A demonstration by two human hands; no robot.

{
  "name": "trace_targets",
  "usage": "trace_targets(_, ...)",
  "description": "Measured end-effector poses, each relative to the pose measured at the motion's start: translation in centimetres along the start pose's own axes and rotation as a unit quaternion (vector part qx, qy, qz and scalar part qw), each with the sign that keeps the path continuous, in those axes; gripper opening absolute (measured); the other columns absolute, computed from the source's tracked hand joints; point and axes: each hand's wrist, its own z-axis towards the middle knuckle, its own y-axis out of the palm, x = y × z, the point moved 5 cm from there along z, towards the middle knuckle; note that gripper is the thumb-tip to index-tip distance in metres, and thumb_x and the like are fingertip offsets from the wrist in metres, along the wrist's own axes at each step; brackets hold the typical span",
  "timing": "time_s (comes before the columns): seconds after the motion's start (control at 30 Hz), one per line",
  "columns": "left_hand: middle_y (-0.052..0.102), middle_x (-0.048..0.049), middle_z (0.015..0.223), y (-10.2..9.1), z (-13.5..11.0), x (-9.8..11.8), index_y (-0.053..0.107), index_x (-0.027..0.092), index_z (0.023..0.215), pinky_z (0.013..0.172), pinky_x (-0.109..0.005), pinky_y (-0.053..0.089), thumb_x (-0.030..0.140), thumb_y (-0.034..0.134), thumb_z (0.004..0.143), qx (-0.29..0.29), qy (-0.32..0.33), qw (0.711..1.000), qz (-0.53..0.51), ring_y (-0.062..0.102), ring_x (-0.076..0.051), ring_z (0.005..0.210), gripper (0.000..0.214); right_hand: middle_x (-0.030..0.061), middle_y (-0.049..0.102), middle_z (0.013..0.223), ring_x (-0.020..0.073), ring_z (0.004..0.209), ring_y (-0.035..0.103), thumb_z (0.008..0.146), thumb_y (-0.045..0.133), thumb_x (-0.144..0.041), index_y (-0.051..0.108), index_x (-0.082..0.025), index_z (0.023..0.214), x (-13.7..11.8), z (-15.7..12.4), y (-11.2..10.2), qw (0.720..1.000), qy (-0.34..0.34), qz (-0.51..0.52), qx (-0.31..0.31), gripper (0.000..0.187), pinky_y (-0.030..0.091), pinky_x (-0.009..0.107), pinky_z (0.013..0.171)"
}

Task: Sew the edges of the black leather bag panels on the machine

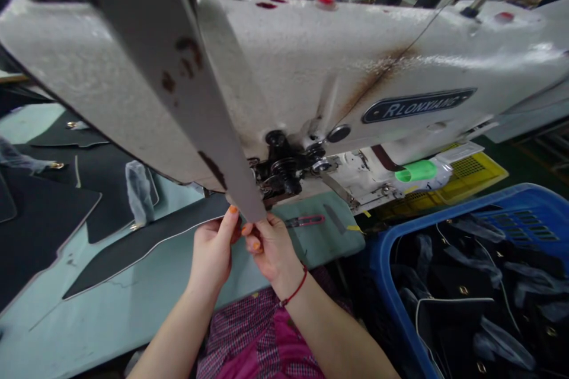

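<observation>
My left hand (pixel 212 253) is closed at the right end of a long black panel (pixel 151 246) with a white edge, its thumb on top near the panel's border. Right beside it, my right hand (pixel 274 249) has its fingers curled in a pinch; what lies between them is hidden. Both hands are just below the head of a white sewing machine (pixel 284 71). A grey metal bar (pixel 191 83) slants down in front of the machine and covers part of the work. The needle area is out of sight behind it.
Thread snips (pixel 306 221) with a pink handle lie on the pale green table (pixel 111 325). At left are more black pieces (pixel 40 237) with clear plastic wraps (pixel 139 192). A blue basket (pixel 382 272) of black pieces stands at right, near a yellow crate (pixel 484 172).
</observation>
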Motion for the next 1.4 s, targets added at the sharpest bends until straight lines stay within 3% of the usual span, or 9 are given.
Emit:
trace_targets(0.17, 0.052, 0.0028, 0.060, 0.2, -0.2, 0.4, 0.059, 0.013, 0.065, 0.046, -0.019, 0.035, 0.037, 0.079, 0.068, 0.024, -0.036, 0.998, -0.052, 0.044, -0.008, 0.052, 0.031, -0.0018, 0.062, 0.056, 0.0029, 0.037, 0.038, 0.069, 0.078, -0.045, 0.058, -0.015, 0.064, -0.1, -0.2, 0.1, 0.999, -0.033, -0.032, 0.016, 0.036, 0.023, 0.016, 0.036)
trace_targets(0.4, 0.049, 0.0031, 0.058, -0.1, -0.2, 0.1, 0.058, 0.012, 0.064, 0.045, -0.021, 0.036, 0.035, 0.078, 0.069, 0.020, -0.056, 0.998, -0.036, 0.044, -0.009, 0.052, 0.031, -0.0003, 0.063, 0.054, 0.0050, 0.036, 0.042, 0.079, 0.067, -0.049, 0.060, -0.016, 0.062, -0.8, -0.3, -0.1, 0.985, -0.102, -0.136, 0.027, 0.038, 0.025, 0.017, 0.036)
trace_targets(0.6, 0.040, 0.0056, 0.053, -0.1, -0.2, 0.3, 0.051, 0.014, 0.056, 0.044, -0.019, 0.036, 0.034, 0.080, 0.066, 0.022, -0.082, 0.995, -0.060, 0.038, -0.008, 0.051, 0.036, -0.0003, 0.063, 0.052, 0.0057, 0.036, 0.041, 0.078, 0.067, -0.048, 0.059, -0.017, 0.060, -0.8, -0.3, -0.1, 0.982, -0.107, -0.150, 0.031, 0.037, 0.028, 0.018, 0.037)
trace_targets(1.0, 0.048, 0.0045, 0.053, 0.2, -0.1, 0.3, 0.053, 0.014, 0.058, 0.041, -0.019, 0.035, 0.035, 0.079, 0.060, 0.020, -0.153, 0.984, -0.087, 0.039, -0.006, 0.045, 0.034, -0.0027, 0.057, 0.047, 0.0041, 0.035, 0.038, 0.075, 0.070, -0.046, 0.061, -0.015, 0.058, -1.3, -0.5, 0.8, 0.991, -0.090, -0.101, 0.009, 0.036, 0.026, 0.017, 0.036)
trace_targets(1.1, 0.047, 0.0042, 0.052, 0.4, 0.0, 0.2, 0.053, 0.014, 0.058, 0.042, -0.021, 0.037, 0.037, 0.080, 0.059, 0.018, -0.149, 0.986, -0.072, 0.038, -0.007, 0.043, 0.036, -0.0034, 0.056, 0.046, 0.0040, 0.034, 0.037, 0.075, 0.069, -0.048, 0.060, -0.016, 0.059, -1.2, -0.4, 0.7, 0.989, -0.097, -0.112, 0.023, 0.037, 0.027, 0.017, 0.036)
trace_targets(1.27, 0.042, 0.0036, 0.043, 1.3, 0.2, 0.1, 0.052, 0.017, 0.053, 0.044, -0.027, 0.041, 0.044, 0.078, 0.060, -0.042, -0.150, 0.988, 0.004, 0.044, -0.012, 0.043, 0.038, -0.0030, 0.058, 0.047, 0.0055, 0.035, 0.041, 0.079, 0.065, -0.046, 0.061, -0.016, 0.065, -1.4, -0.4, 0.4, 0.974, -0.121, -0.182, 0.052, 0.033, 0.032, 0.017, 0.036)
trace_targets(1.4, 0.047, 0.0024, 0.046, 0.8, 0.6, 0.2, 0.056, 0.014, 0.051, 0.044, -0.023, 0.037, 0.037, 0.082, 0.050, 0.002, -0.142, 0.990, 0.024, 0.042, -0.010, 0.046, 0.035, -0.0033, 0.059, 0.048, 0.0061, 0.036, 0.045, 0.082, 0.063, -0.041, 0.063, -0.016, 0.069, -1.9, -0.5, 0.4, 0.957, -0.147, -0.241, 0.058, 0.028, 0.035, 0.016, 0.037)
